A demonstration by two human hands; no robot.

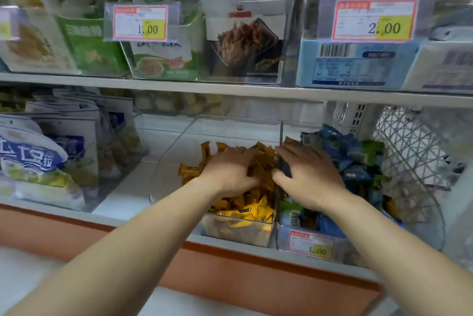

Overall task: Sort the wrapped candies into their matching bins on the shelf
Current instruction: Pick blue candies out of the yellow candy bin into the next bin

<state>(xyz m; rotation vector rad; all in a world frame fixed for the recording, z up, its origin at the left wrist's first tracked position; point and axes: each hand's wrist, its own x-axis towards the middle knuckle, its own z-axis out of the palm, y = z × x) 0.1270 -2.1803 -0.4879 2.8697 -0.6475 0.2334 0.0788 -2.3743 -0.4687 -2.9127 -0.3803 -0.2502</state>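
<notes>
A clear bin (238, 232) on the lower shelf holds a heap of orange and yellow wrapped candies (245, 207). Right beside it, a second clear bin (286, 237) holds blue and green wrapped candies (355, 162). My left hand (230, 172) lies palm down on the orange heap, its fingers bent into the candies and the tips hidden. Over the left edge of the blue and green pile, at the wall between the bins, my right hand (309, 177) pinches a dark blue candy (284, 170) between thumb and forefinger.
A white wire basket (414, 152) stands right of the bins. Snack bags (46, 159) fill a clear bin at the left. The upper shelf (230, 88) carries more bagged snacks and price tags close overhead. An orange ledge (230, 264) runs along the shelf front.
</notes>
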